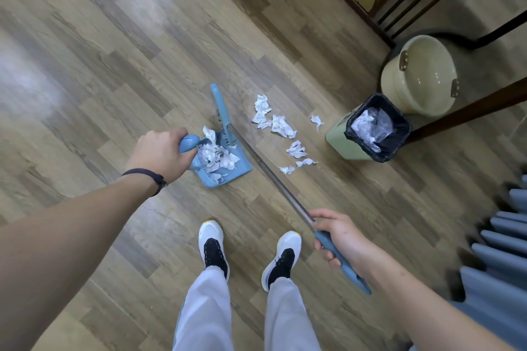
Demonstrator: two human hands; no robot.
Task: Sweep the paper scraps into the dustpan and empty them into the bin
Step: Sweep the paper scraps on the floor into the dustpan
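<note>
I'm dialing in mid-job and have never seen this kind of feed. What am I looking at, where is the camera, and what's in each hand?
There is no machine: one wide-angle camera on a person's head looks down at their arms, legs and shoes. The left hand grips the handle of a blue dustpan resting on the wooden floor, already holding crumpled paper. The right hand holds the broom, whose head sits at the pan. More paper scraps lie loose on the floor between the pan and the green bin, which has a black liner. A cream bucket stands behind the bin.

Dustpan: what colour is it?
Light blue, matching the broom; the dustpan shows clearly in the head view.
</note>
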